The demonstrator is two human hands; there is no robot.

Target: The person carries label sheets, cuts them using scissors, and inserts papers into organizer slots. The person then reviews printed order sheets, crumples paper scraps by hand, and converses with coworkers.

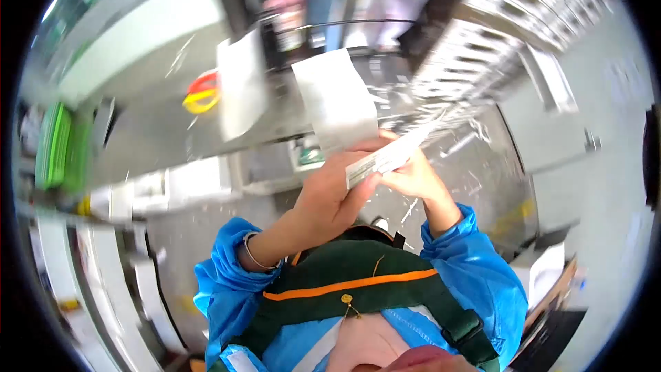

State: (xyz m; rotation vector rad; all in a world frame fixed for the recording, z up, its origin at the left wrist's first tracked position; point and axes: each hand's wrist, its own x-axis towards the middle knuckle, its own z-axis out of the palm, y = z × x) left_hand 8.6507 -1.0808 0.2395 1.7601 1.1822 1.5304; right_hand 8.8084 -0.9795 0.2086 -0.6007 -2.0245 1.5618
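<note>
Both my hands are raised close together in front of my chest. My left hand (pixel 330 193), with a bangle on its wrist, pinches the near end of a narrow printed paper strip (pixel 385 158) between thumb and fingers. Behind that strip is my right hand (pixel 416 179), its fingers bent against the paper and partly hidden. A white sheet (pixel 337 100) stands up just beyond my fingers, its lower edge meeting them. Motion blurs the far end of the strip.
A grey worktop (pixel 158 124) carries red and yellow rings (pixel 202 93) and another white sheet (pixel 241 86). Green trays (pixel 55 145) stand at the far left. Racks of white slotted parts (pixel 468 62) rise at the upper right. Scraps lie on the floor.
</note>
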